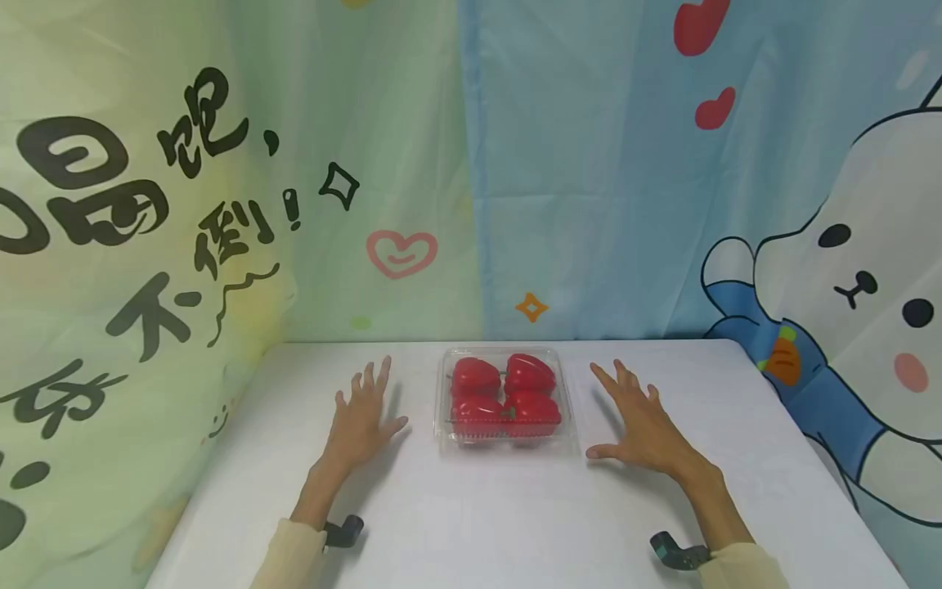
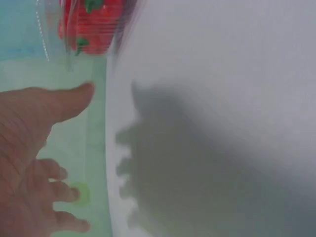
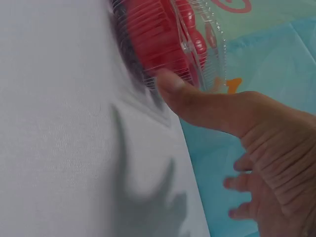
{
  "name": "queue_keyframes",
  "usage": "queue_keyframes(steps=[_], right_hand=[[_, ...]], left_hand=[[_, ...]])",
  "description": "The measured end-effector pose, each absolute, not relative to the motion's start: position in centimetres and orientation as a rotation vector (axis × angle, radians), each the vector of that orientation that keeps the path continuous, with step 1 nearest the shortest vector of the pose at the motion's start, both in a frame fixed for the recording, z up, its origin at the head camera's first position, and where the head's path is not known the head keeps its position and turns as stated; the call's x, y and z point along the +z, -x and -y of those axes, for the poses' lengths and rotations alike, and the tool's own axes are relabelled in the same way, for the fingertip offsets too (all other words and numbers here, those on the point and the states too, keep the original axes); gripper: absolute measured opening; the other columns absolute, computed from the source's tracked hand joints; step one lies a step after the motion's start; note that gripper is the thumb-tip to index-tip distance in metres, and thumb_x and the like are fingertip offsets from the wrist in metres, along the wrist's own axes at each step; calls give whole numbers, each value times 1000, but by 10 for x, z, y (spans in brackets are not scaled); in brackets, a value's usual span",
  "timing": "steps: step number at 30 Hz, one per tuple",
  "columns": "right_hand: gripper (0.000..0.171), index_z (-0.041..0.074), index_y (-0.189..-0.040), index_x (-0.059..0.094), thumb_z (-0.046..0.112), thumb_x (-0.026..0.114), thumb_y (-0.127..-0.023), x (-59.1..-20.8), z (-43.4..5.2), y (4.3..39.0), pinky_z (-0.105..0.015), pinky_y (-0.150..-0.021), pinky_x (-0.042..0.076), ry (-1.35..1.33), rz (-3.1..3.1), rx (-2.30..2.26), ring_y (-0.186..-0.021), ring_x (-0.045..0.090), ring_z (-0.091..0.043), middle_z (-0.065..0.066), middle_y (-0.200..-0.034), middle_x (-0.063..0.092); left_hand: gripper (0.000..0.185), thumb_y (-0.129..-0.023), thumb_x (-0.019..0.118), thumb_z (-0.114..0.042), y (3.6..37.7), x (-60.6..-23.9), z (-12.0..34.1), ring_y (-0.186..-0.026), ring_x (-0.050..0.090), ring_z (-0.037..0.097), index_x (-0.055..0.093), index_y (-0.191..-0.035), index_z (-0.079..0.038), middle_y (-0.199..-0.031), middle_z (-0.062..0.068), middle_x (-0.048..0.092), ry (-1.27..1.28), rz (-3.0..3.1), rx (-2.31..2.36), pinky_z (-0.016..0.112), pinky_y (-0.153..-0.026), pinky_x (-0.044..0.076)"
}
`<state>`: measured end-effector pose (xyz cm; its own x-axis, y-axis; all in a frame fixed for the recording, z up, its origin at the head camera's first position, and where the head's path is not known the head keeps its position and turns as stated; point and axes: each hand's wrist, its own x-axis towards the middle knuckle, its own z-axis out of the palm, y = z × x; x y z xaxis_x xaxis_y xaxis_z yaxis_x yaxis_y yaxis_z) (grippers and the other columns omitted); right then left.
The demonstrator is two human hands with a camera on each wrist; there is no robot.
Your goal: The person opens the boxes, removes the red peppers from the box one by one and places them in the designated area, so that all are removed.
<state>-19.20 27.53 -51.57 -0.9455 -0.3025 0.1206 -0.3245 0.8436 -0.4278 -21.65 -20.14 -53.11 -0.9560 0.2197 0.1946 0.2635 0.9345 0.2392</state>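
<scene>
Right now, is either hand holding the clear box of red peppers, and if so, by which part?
No, nothing is held. The left hand and right hand are spread open on either side of the clear box, apart from it.

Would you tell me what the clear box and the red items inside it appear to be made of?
The clear lidded box looks like thin, glossy transparent plastic: you see through it, and ribbed walls show in the right wrist view. The four red pepper-shaped items look smooth and shiny with green stems; whether they are real or plastic cannot be told.

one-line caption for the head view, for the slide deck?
Left hand and right hand, fingers spread, flank a closed clear clamshell box of red peppers on a white table.
</scene>
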Motion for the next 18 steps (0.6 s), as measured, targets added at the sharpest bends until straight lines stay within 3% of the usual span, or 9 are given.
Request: queue_keyframes(steps=[2, 3, 4, 6, 8, 11, 14, 18], right_hand=[[123, 23, -173, 29, 42, 100, -74, -513, -276, 189, -87, -117, 29, -500, 2954, 735, -156, 35, -60, -32, -176, 29], [117, 24, -172, 32, 37, 99, -77, -512, -276, 187, -85, -117, 33, -500, 2943, 754, -155, 40, -57, -29, -175, 34], [111, 24, -170, 37, 33, 99, -78, -512, -276, 186, -82, -115, 38, -501, 2928, 771, -153, 45, -54, -26, -173, 40], [98, 23, -164, 49, 27, 98, -80, -511, -276, 183, -78, -112, 46, -502, 2902, 785, -147, 55, -49, -21, -166, 54], [83, 21, -155, 61, 25, 98, -81, -511, -274, 181, -73, -115, 46, -514, 2874, 794, -142, 62, -43, -16, -156, 65], [64, 17, -139, 75, 25, 98, -80, -511, -270, 178, -67, -116, 46, -533, 2826, 756, -131, 70, -37, -11, -142, 75], [52, 16, -126, 82, 25, 100, -78, -510, -265, 174, -62, -111, 48, -552, 2761, 727, -116, 77, -30, -7, -127, 82], [40, 18, -113, 86, 20, 101, -76, -510, -261, 168, -52, -92, 59, -550, 2674, 732, -91, 78, -19, 1, -107, 86]], left_hand=[[94, -98, 81, -40, 213, -529, 200, -102, 72, 43, 31, -171, -7, -151, 33, 61, 309, 2908, -441, 63, -85, 61], [85, -99, 79, -37, 211, -528, 199, -81, 70, 35, 39, -167, -6, -141, 30, 69, 275, 2887, -471, 54, -71, 60], [75, -100, 79, -33, 209, -527, 198, -65, 62, 28, 48, -162, -6, -131, 27, 75, 239, 2862, -512, 46, -58, 55], [56, -100, 78, -28, 206, -528, 197, -51, 53, 18, 63, -149, -7, -109, 20, 83, 172, 2805, -587, 34, -46, 42], [41, -100, 76, -25, 204, -529, 195, -55, 65, 19, 71, -137, -7, -98, 17, 84, 109, 2753, -684, 29, -48, 42], [29, -102, 73, -21, 200, -533, 192, -66, 80, 24, 76, -127, -5, -97, 18, 84, 33, 2685, -929, 25, -48, 49], [24, -105, 69, -18, 196, -537, 188, -62, 79, 25, 77, -121, -1, -95, 20, 84, -74, 2627, -1191, 25, -45, 50], [23, -105, 65, -16, 191, -540, 182, -58, 75, 22, 78, -112, 2, -91, 19, 83, -232, 2607, -1398, 24, -47, 51]])
